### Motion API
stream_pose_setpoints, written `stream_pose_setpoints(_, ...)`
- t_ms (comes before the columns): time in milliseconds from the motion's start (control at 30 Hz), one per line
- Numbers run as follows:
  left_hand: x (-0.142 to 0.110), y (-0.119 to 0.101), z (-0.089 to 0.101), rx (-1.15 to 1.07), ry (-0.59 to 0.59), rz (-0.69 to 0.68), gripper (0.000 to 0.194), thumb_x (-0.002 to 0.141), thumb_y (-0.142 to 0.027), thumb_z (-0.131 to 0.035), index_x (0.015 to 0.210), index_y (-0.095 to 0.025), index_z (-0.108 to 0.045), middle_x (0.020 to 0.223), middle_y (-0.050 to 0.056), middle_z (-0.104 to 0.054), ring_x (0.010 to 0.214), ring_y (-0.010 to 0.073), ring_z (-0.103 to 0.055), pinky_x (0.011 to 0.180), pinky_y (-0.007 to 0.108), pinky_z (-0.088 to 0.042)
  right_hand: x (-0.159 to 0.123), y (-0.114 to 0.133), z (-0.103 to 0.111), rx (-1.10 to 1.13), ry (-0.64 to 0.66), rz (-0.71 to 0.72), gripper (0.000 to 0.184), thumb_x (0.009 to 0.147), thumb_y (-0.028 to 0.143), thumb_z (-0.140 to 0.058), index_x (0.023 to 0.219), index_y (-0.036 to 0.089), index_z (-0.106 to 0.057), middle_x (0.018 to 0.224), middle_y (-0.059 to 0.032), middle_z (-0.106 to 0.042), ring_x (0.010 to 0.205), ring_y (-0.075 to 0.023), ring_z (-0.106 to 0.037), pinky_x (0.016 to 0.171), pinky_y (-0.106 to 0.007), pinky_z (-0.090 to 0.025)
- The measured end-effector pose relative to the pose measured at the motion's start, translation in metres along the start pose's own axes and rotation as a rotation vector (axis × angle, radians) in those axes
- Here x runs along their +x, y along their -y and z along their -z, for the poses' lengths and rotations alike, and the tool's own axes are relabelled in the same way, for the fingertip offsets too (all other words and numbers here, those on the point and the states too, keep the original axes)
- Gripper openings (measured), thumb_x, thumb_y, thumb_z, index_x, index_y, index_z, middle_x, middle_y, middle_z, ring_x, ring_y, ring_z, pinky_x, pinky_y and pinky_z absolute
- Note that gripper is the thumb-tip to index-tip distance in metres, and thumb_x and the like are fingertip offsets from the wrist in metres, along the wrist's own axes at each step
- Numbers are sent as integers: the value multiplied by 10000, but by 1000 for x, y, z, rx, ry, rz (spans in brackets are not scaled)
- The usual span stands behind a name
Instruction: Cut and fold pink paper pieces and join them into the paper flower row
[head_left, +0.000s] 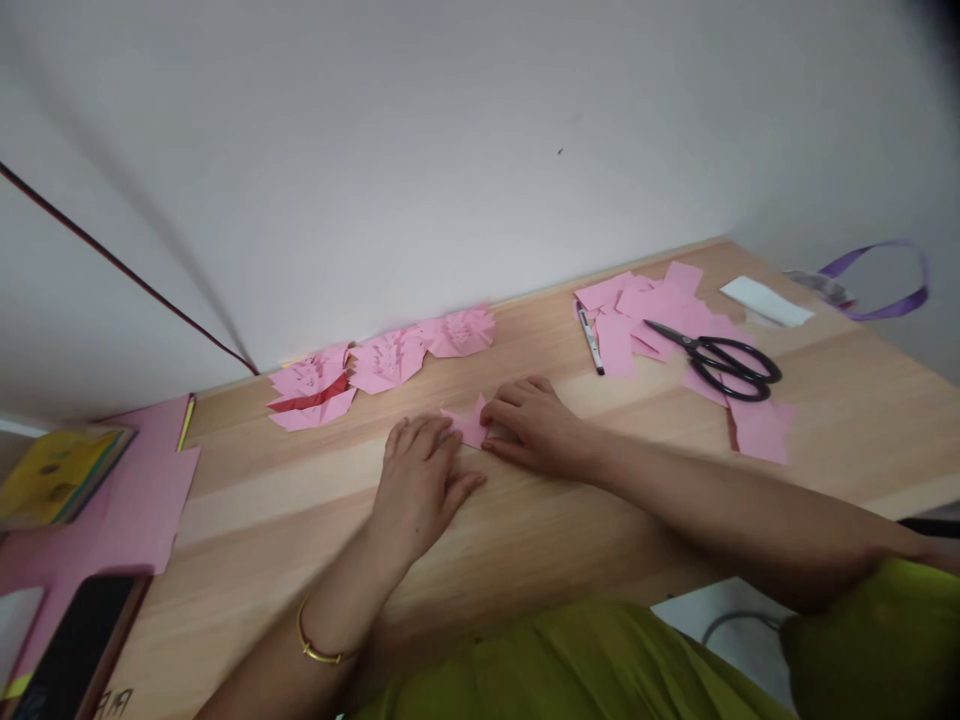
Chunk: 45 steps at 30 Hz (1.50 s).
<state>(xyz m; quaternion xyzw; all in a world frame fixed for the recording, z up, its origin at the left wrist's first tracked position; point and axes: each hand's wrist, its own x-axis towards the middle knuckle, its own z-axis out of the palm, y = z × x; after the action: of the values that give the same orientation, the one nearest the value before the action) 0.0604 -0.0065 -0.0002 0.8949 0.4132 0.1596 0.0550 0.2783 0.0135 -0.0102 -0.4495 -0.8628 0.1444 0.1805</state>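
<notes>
Pink paper piece [470, 426] on the worktop [262, 500], right hand [536, 424] with its grip seemingly pinched on one edge
Left hand [420, 475] lies loose at the opposite side; light, even pressure should keep the edges aligned, scissors [696, 346] well apart

There are two hands [420, 475] [538, 430], one pair of scissors [696, 346], one pen [589, 338] and one bracelet [322, 656].
</notes>
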Motion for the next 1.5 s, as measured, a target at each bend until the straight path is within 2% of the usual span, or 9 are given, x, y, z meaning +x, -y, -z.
stream_pose_setpoints(100, 0, -2, 0, -64, 16, -87, 357, 842, -391, -596, 1111, -158, -618, 1222, 143, -583, 1179, 306, -472, 1042, 560, -330, 0, -1, 0, 1, 4, -4, 218, 868, 363, -563, 1001, 196, -610, 983, -73, -607, 950, -216, -509, 880, -369, -259)
stream_pose_setpoints(200, -1, -4, -2, -111, 58, -141, 396, 833, -395, -607, 1158, -169, -601, 1214, 132, -591, 1145, 292, -492, 1032, 545, -349, 0, -1, -1, 1, 1, 1, 224, 873, 370, -556, 1001, 194, -608, 991, -77, -609, 951, -219, -507, 873, -367, -261)
stream_pose_setpoints(433, -2, -5, -1, -66, 72, -59, 337, 844, -375, -597, 1127, -197, -627, 1227, 108, -586, 1137, 283, -495, 1046, 545, -321, 0, -2, -1, 3, 0, 4, 218, 862, 359, -571, 998, 193, -606, 988, -76, -612, 953, -219, -509, 869, -366, -263)
stream_pose_setpoints(733, 0, -2, 0, -73, 54, -41, 267, 850, -367, -589, 1045, -194, -647, 1201, 114, -588, 1140, 284, -494, 1009, 521, -361, 0, -2, -1, 9, -6, 6, 218, 859, 351, -576, 1008, 194, -608, 985, -70, -608, 948, -216, -511, 872, -367, -264)
stream_pose_setpoints(1067, -1, 0, -2, -87, 34, -63, 293, 852, -362, -585, 1086, -189, -623, 1195, 117, -586, 1136, 283, -494, 1013, 526, -360, -1, -3, -3, 2, -17, 9, 224, 854, 351, -579, 1012, 195, -608, 982, -71, -610, 943, -215, -510, 868, -366, -263)
stream_pose_setpoints(1333, -1, 3, -2, -8, -3, 6, 348, 848, -390, -586, 1104, -155, -612, 1192, 143, -581, 1145, 302, -494, 1008, 540, -368, -1, -3, -3, 4, -16, 15, 225, 856, 362, -580, 1010, 201, -607, 985, -69, -608, 951, -222, -512, 880, -372, -259)
stream_pose_setpoints(1500, 0, 3, -1, -33, -6, -24, 330, 842, -365, -597, 1086, -143, -610, 1180, 150, -578, 1148, 303, -487, 999, 528, -387, 0, -2, -2, 10, -9, 11, 234, 861, 368, -573, 1015, 195, -607, 980, -75, -608, 950, -219, -513, 873, -368, -263)
